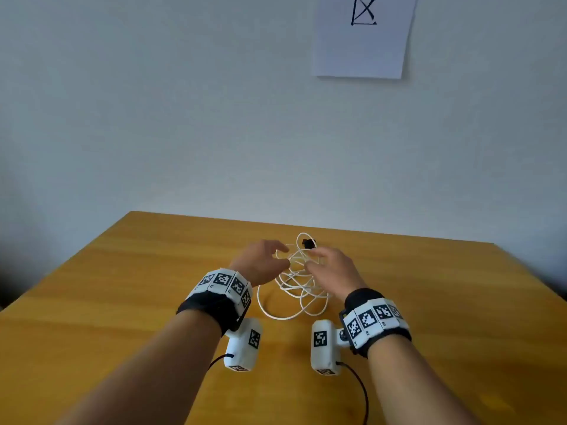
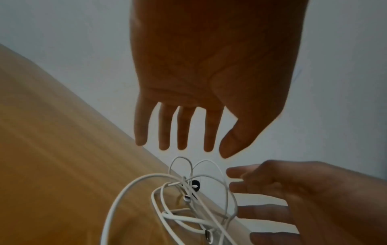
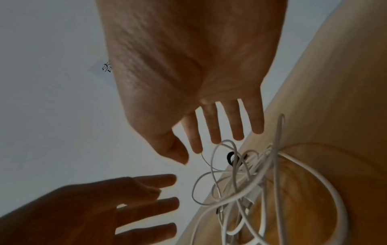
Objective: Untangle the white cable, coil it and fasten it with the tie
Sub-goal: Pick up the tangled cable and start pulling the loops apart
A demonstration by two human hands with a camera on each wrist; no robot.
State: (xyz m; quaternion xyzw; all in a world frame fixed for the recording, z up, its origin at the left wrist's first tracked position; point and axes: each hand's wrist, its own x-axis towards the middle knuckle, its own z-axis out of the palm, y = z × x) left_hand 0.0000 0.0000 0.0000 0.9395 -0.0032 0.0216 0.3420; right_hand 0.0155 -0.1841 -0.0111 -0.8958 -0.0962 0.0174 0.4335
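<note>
A white cable (image 1: 293, 289) lies in a loose tangle of loops on the wooden table (image 1: 122, 302). A small black tie (image 1: 309, 243) sits at the tangle's far end. My left hand (image 1: 283, 256) hovers at the left of the tangle and my right hand (image 1: 313, 259) at its right, fingers spread and straight, gripping nothing. The left wrist view shows the left hand (image 2: 217, 149) above the cable (image 2: 130, 190) and tie (image 2: 195, 184). In the right wrist view the right hand (image 3: 189, 154) has its fingertips just over the top loops of the cable (image 3: 326, 184), near the tie (image 3: 230, 158).
The table's far edge meets a plain pale wall (image 1: 184, 118) just beyond the tie. A white sheet of paper (image 1: 362, 47) with a black mark hangs on that wall. Bare wood surrounds the cable on all sides.
</note>
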